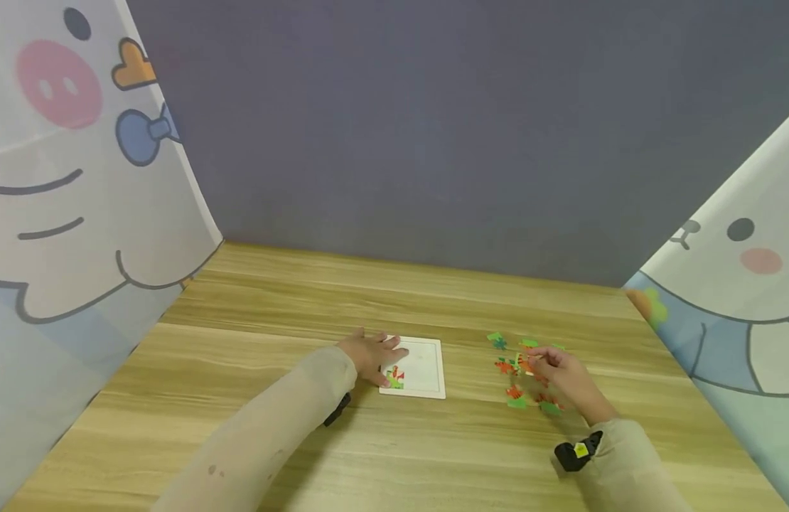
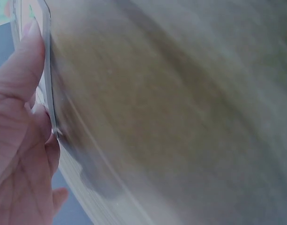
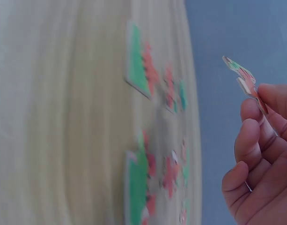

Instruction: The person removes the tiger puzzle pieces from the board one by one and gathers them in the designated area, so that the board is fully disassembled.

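Observation:
On the wooden table lies a white puzzle tray with a raised rim. A small joined patch of puzzle, green and orange-red, sits in its near left corner. My left hand rests on the tray's left side with fingers spread; in the left wrist view the thumb lies over the rim. To the right, my right hand pinches a puzzle piece between thumb and forefinger, lifted above the table. Below and around that hand lie several loose puzzle pieces, green, orange-red and teal.
A grey panel stands along the table's far edge. Cartoon-printed curtains flank the table at left and right. A black wrist camera is strapped to the right wrist. Bare wood separates the tray from the loose pieces.

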{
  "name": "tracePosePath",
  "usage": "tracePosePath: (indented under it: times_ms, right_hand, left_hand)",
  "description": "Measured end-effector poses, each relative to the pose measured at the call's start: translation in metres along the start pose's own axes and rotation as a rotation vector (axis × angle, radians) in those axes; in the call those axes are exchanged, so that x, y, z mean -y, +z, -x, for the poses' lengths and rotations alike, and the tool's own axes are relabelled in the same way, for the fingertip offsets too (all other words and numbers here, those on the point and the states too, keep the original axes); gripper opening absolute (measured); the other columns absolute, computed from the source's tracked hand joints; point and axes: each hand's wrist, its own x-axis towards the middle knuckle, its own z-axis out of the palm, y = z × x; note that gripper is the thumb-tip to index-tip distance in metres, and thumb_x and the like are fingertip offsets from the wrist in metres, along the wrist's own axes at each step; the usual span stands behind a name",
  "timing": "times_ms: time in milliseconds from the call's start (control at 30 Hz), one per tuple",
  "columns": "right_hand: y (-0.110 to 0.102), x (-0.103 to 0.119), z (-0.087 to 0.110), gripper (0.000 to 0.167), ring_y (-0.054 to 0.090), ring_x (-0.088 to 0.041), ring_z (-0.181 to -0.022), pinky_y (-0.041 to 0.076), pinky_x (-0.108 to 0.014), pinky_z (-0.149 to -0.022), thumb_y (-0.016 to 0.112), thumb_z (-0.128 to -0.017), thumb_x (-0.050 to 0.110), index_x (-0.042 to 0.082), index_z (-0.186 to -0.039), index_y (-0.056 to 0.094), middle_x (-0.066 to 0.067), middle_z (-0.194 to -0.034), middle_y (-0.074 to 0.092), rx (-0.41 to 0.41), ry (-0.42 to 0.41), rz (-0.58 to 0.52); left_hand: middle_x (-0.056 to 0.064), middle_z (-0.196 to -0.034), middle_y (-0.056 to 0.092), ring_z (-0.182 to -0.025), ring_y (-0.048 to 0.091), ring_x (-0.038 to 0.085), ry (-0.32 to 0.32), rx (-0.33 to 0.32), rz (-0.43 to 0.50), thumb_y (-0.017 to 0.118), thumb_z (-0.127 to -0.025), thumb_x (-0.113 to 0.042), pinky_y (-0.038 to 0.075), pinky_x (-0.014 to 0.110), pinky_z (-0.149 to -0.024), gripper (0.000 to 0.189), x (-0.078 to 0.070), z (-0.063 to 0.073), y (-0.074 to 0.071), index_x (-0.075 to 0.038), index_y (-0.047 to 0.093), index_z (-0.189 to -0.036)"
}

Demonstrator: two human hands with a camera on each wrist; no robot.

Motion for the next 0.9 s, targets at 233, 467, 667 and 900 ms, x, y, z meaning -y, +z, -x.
tracePosePath:
  times_ms: [233, 467, 667, 900]
  right_hand:
    - [-0.018, -0.011, 0.004, 0.038, 0.058, -0.013, -0.075, 0.05, -0.03, -0.066, 0.054, -0.099, 0.018, -0.011, -0.122, 0.057, -0.007, -0.095, 0.067, -0.051, 0.026, 0.062]
    - [-0.03, -0.02, 0.009, 0.039, 0.059, -0.012, -0.076, 0.05, -0.029, -0.066, 0.052, -0.1, 0.02, -0.012, -0.123, 0.056, -0.006, -0.096, 0.067, -0.071, 0.039, 0.084]
    - [-0.038, -0.022, 0.013, 0.04, 0.058, -0.012, -0.075, 0.049, -0.03, -0.066, 0.051, -0.1, 0.019, -0.014, -0.122, 0.055, 0.008, -0.09, 0.066, -0.078, 0.046, 0.074]
    - [-0.042, -0.025, 0.012, 0.044, 0.056, -0.013, -0.071, 0.047, -0.029, -0.065, 0.051, -0.101, 0.023, -0.015, -0.123, 0.054, 0.007, -0.082, 0.063, -0.129, 0.015, 0.081]
  left_hand:
    - [-0.011, -0.16, 0.005, -0.145, 0.008, 0.011, 0.001, 0.006, -0.018, 0.05, -0.086, -0.061, 0.012, 0.048, -0.115, 0.081, -0.003, 0.001, 0.001, -0.036, 0.014, -0.154]
    - [-0.012, -0.16, 0.004, -0.145, 0.007, 0.01, 0.004, 0.012, -0.042, 0.049, -0.088, -0.06, 0.011, 0.048, -0.115, 0.079, -0.004, -0.001, -0.001, -0.036, 0.012, -0.154]
    - [-0.012, -0.16, 0.004, -0.145, 0.007, 0.01, -0.001, 0.014, -0.03, 0.049, -0.088, -0.06, 0.011, 0.048, -0.115, 0.079, -0.004, -0.003, -0.001, -0.037, 0.013, -0.154]
    - [-0.013, -0.16, 0.003, -0.145, 0.007, 0.01, -0.028, 0.029, -0.056, 0.048, -0.088, -0.061, 0.011, 0.048, -0.115, 0.079, -0.004, 0.0, -0.001, -0.038, 0.012, -0.154]
